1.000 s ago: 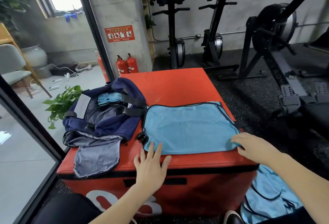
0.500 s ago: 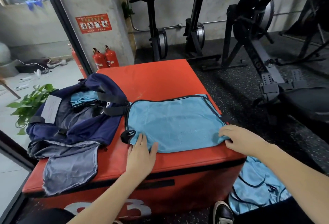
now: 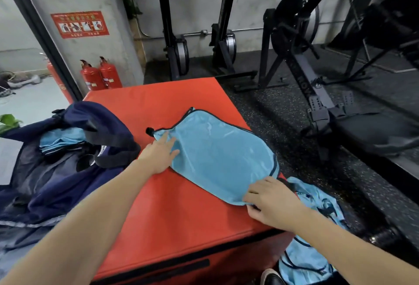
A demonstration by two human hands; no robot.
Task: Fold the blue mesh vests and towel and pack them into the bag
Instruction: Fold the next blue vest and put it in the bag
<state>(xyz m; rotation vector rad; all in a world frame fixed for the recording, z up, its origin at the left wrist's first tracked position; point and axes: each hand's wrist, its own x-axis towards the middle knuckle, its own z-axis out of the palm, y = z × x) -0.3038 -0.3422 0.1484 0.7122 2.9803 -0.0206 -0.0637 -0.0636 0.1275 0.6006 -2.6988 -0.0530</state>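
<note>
A light blue mesh vest with dark trim lies partly lifted and skewed on the red padded box. My left hand grips its far left corner, fingers tucked under the cloth. My right hand pinches its near right corner at the box's right edge. The open navy bag sits on the left of the box, with folded light blue fabric inside it. More light blue vests hang in a heap off the box's right side down to the floor.
Rowing machines stand on the dark rubber floor behind and to the right. Two red fire extinguishers stand by a concrete pillar at the back left. My shoe shows by the box's near right corner.
The vest lay flat and square before; now it is lifted and turned diagonally. My left hand moved from the near edge up to the far left corner. My right hand drew the right corner nearer.
</note>
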